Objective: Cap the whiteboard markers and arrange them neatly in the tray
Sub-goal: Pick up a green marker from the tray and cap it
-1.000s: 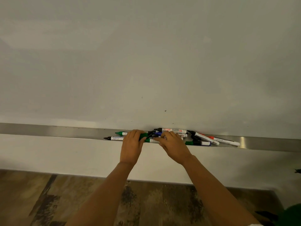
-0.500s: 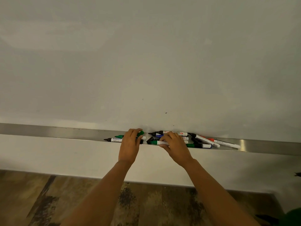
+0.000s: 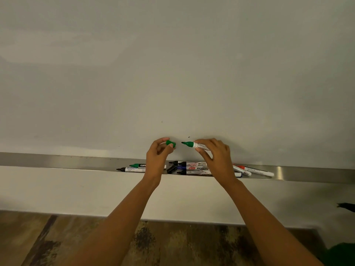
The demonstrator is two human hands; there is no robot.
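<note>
Both hands are raised in front of the whiteboard [image 3: 172, 73], above the tray [image 3: 57, 160].

Left hand [image 3: 158, 156]: fingers curled. Thumb and forefinger pinch a green cap [image 3: 171, 144]; the other fingers fold loosely toward the palm.

Right hand [image 3: 217, 158]: fingertips and thumb pinch a green marker [image 3: 194, 144] by its white barrel. It is held roughly level, with the bare tip pointing left at the cap. The far end of the barrel is hidden behind the fingers. Cap and tip are near each other but apart, with a strip of whiteboard showing between them.

Tray: a long metal ledge along the foot of the whiteboard. The markers in it lie in a loose heap, not lined up.
- Left of the left wrist: a second green marker [image 3: 137, 165], uncapped, tip to the left. Just in front of it is a black-tipped marker [image 3: 132, 169], also uncapped, tip to the left.
- Between the wrists: a black marker [image 3: 192, 163] at the back, a blue marker [image 3: 194, 168] in the middle and a front black marker [image 3: 192, 172]. All three are partly hidden by the right hand. What looks like a loose black cap [image 3: 172, 168] lies tilted at their left ends.
- Right of the right wrist: a red marker [image 3: 257, 170] lying slantwise, with a white-barrelled marker [image 3: 242, 170] just beside it; its colour cannot be read.

Below the tray is a pale wall [image 3: 76, 189], then a wood-patterned floor [image 3: 57, 242]
</note>
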